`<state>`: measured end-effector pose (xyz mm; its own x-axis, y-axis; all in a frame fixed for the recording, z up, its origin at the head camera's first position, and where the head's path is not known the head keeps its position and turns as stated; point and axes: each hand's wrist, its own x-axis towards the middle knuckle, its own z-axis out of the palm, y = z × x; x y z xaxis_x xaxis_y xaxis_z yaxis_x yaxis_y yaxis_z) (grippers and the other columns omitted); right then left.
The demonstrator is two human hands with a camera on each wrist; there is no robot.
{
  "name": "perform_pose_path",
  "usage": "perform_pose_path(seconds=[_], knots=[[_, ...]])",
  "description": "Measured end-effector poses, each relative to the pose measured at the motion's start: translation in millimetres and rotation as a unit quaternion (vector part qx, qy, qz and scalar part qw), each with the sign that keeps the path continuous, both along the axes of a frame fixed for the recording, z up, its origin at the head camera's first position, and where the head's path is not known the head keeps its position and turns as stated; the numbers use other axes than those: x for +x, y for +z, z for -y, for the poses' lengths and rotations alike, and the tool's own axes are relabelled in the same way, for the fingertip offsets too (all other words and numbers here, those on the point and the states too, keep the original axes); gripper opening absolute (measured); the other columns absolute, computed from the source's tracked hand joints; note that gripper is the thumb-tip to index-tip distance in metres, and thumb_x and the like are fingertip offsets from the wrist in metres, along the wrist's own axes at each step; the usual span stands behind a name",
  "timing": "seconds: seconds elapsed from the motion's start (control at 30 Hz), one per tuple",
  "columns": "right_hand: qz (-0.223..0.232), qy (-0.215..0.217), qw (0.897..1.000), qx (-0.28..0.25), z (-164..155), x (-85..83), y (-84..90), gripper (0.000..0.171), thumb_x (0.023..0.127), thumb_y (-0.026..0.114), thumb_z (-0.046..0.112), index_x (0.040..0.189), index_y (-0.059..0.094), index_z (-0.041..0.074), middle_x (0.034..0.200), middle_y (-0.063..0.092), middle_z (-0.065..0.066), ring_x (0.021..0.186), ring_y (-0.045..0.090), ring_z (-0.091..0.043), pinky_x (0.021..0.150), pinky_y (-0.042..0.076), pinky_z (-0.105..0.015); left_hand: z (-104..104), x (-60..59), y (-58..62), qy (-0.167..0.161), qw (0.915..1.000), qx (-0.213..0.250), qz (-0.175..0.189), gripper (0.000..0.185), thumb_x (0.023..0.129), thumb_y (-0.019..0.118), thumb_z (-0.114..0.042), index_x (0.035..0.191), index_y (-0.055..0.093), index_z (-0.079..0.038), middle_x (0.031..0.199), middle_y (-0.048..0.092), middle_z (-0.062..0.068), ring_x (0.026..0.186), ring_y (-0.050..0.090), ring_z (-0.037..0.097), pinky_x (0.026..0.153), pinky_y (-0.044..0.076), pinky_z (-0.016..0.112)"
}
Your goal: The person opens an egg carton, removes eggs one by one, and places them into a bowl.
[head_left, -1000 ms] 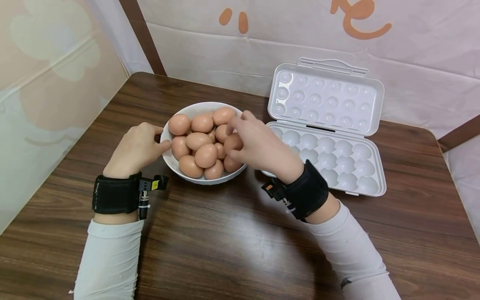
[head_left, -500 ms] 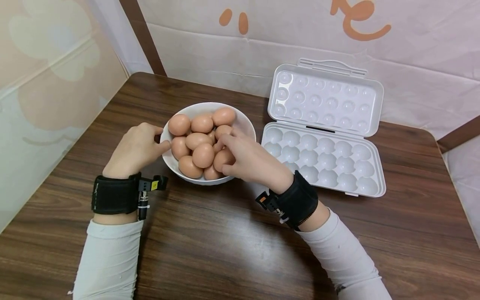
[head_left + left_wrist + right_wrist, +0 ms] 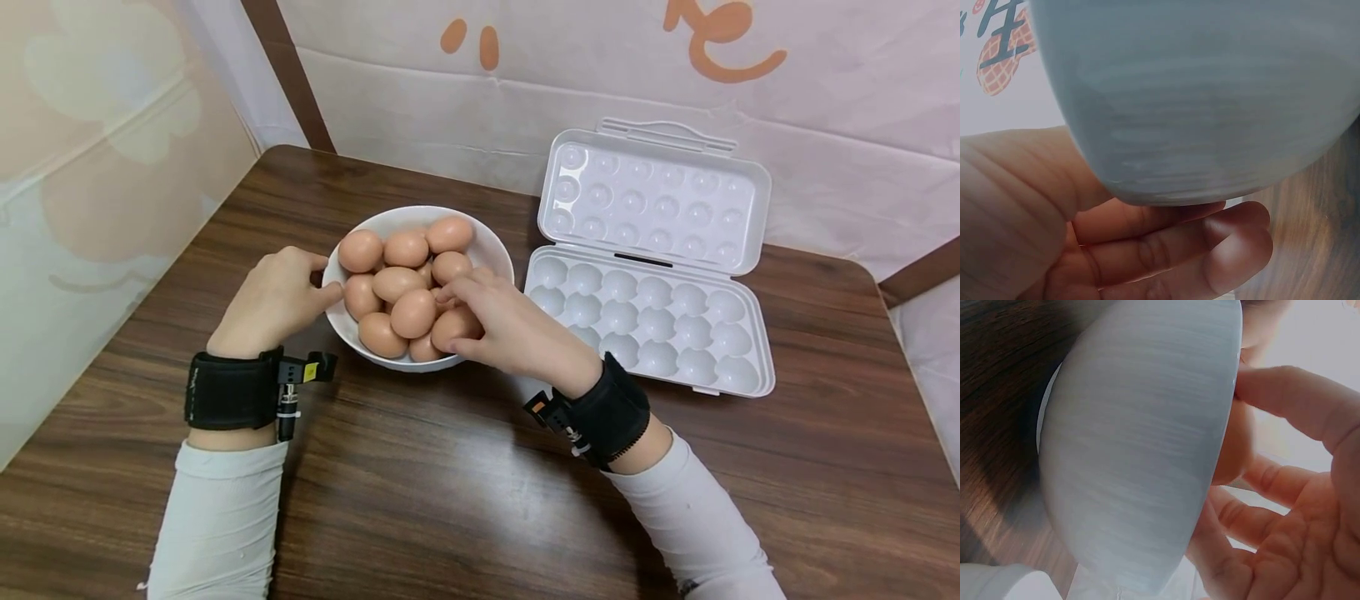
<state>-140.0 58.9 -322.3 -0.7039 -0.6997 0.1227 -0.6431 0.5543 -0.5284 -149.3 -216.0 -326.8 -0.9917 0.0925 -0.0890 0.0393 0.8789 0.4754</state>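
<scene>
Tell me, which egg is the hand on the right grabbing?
The egg at the bowl's front edge; the right hand's fingers curl around only that one.

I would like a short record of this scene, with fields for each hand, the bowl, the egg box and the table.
left hand: rests against the left outer wall of the bowl, thumb at the rim
right hand: fingers curled round one brown egg at the bowl's near right side
bowl: white, stands on the table, heaped with brown eggs
egg box: white plastic, lid open and leaning back, every cup empty, right of the bowl
table: dark wood grain
</scene>
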Motion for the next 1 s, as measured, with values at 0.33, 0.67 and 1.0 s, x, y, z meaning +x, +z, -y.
perform_pose_path(seconds=[0.33,0.67,1.0], knots=[[0.000,0.012,1.000,0.004,-4,1.5,1.6,0.039,0.086,0.073,0.014,0.122,0.060,0.004,0.123,0.065,-0.005,0.120,0.052,-0.020,0.105,0.040,-0.032,-1,0.2,1.9,-0.003,1.0000,-0.001,0.001,0.030,0.090,0.056,-0.019,0.108,0.069,0.002,0.072,0.057,0.009,0.061,0.048,0.024,0.051,0.034,0.034],[-0.019,-0.008,1.000,-0.013,-25,8.5,6.6,0.035,0.088,0.071,0.017,0.120,0.061,0.005,0.116,0.063,-0.007,0.106,0.056,-0.022,0.092,0.045,-0.034,-3,-3.2,0.1,-0.008,1.0000,0.000,0.004,0.029,0.091,0.056,-0.020,0.105,0.069,0.002,0.075,0.059,0.010,0.065,0.051,0.025,0.053,0.035,0.034],[-0.039,-0.127,0.988,-0.080,-75,31.2,0.3,0.036,0.088,0.070,0.013,0.066,0.042,0.012,0.066,0.042,0.000,0.071,0.043,-0.016,0.069,0.037,-0.027,7,3.3,6.2,0.017,0.9992,-0.030,0.020,0.041,0.096,0.053,-0.040,0.112,0.070,-0.007,0.086,0.063,0.012,0.075,0.054,0.029,0.053,0.037,0.036]])
